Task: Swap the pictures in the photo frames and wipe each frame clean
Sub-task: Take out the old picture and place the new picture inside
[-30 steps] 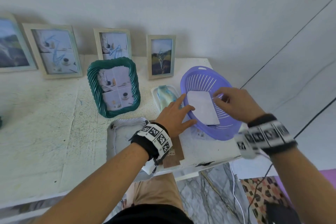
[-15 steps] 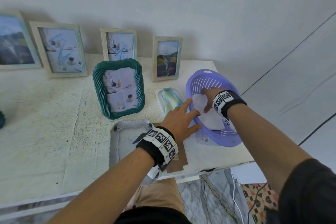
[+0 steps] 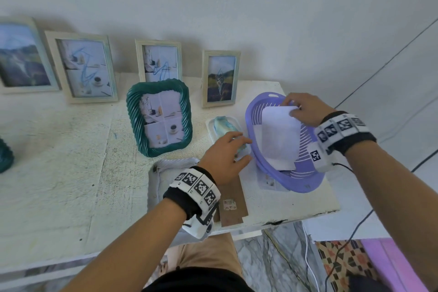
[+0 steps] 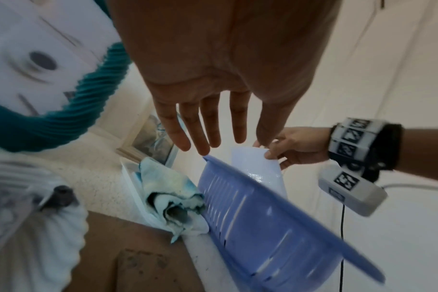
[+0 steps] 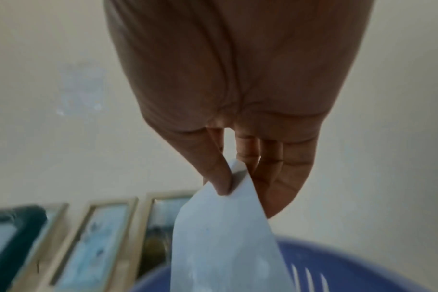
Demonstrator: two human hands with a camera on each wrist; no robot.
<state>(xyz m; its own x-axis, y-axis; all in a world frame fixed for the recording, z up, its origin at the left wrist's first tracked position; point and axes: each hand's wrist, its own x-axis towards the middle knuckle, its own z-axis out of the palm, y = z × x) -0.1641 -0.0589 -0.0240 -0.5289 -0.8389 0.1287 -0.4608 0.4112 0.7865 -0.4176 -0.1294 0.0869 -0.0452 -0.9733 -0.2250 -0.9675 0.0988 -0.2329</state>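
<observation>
Nearest you, a brown backing board [image 3: 233, 199] lies flat at the table [image 3: 59, 173] edge beside a pale frame [image 3: 163, 173] lying face down. Your left hand [image 3: 224, 159] hovers over them with fingers straight and spread, holding nothing, just beside the purple basket [image 3: 301, 180]. Your right hand [image 3: 307, 108] pinches the top edge of a white picture sheet [image 3: 279, 135] — thumb against fingers — its lower end inside the basket. A stained cloth [image 3: 224, 125] sits in a small tray. Farther back stands the green frame [image 3: 160, 117], then four pale frames against the wall.
</observation>
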